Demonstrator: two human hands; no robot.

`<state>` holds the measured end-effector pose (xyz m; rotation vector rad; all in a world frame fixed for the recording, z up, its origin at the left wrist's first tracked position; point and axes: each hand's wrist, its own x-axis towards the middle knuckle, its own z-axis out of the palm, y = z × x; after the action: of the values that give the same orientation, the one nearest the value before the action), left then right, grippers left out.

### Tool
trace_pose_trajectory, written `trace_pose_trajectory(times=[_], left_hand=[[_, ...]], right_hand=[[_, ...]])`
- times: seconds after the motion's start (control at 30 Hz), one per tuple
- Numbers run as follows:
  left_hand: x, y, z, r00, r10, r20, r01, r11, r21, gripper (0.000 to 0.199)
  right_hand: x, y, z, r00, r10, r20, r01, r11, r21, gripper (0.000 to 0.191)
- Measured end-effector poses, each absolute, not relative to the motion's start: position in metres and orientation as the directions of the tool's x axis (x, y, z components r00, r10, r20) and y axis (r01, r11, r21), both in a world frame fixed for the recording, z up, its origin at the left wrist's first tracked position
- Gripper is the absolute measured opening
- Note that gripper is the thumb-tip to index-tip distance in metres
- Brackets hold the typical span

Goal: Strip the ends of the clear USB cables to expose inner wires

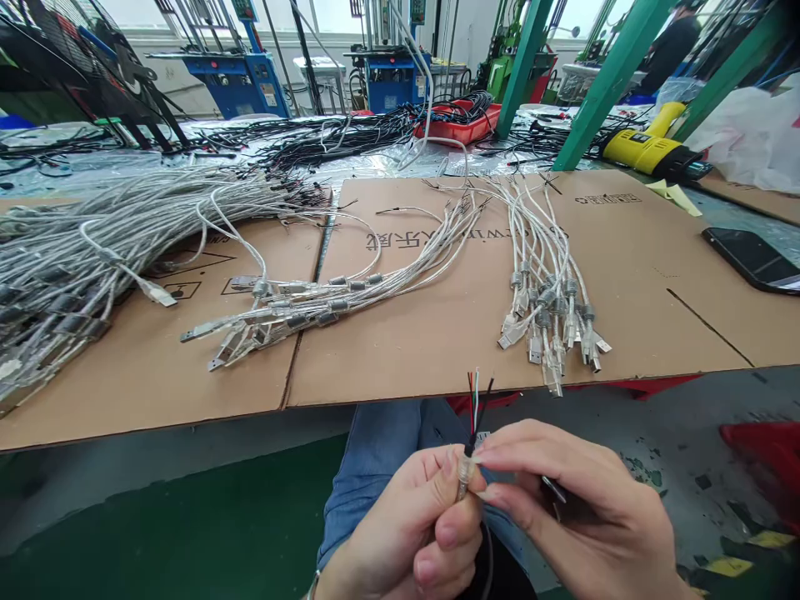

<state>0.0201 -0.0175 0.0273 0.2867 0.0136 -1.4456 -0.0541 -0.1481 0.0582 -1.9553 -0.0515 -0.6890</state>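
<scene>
My left hand (431, 521) is closed around a cable (463, 478), thumb and forefinger pinching it near its end. That end points up, with thin red, black and white wires (476, 404) fanned out of a dark sleeve. Clear or silvery covering shows between the fingertips. From the right, my right hand (575, 500) brings its thumb and forefinger together against the cable just below the wires. Tucked in the right palm is a small dark metal piece (553, 489), mostly hidden, so I cannot tell its kind. Both hands are over my lap, below the table edge.
Cardboard (387, 358) covers the table. On it lie a large heap of clear USB cables (125, 225), a middle bundle (350, 296) and a right bundle (543, 283). A phone (756, 258), a yellow heat gun (650, 150), a red tray (459, 129) and green posts (612, 83) stand beyond.
</scene>
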Motion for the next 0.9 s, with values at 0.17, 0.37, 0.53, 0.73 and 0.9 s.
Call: trace_pose_trajectory(times=[0.17, 0.37, 0.53, 0.73, 0.9], left_hand=[[0.0168, -0.0172, 0.0249, 0.239, -0.944, -0.228, 0.941, 0.167, 0.294, 0.034], [0.0173, -0.0182, 0.0241, 0.259, -0.940, -0.222, 0.925, 0.175, 0.338, 0.048], [0.0172, -0.0159, 0.0220, 0.231, -0.951, -0.207, 0.937, 0.160, 0.310, 0.044], [0.0209, -0.0124, 0.0257, 0.123, -0.975, -0.184, 0.976, 0.085, 0.198, 0.026], [0.0239, -0.0119, 0.0282, 0.087, -0.980, -0.180, 0.989, 0.063, 0.135, 0.018]], right_hand=[[-0.0564, -0.1424, 0.0549, 0.810, -0.268, 0.522, 0.343, -0.504, -0.792, 0.031], [-0.0578, -0.1427, 0.0526, 0.797, -0.248, 0.550, 0.385, -0.493, -0.780, 0.034], [-0.0538, -0.1433, 0.0568, 0.844, -0.282, 0.457, 0.321, -0.416, -0.851, 0.024], [-0.0519, -0.1473, 0.0596, 0.896, -0.275, 0.350, 0.270, -0.289, -0.918, 0.021], [-0.0550, -0.1476, 0.0524, 0.902, -0.305, 0.306, 0.242, -0.230, -0.943, 0.018]])
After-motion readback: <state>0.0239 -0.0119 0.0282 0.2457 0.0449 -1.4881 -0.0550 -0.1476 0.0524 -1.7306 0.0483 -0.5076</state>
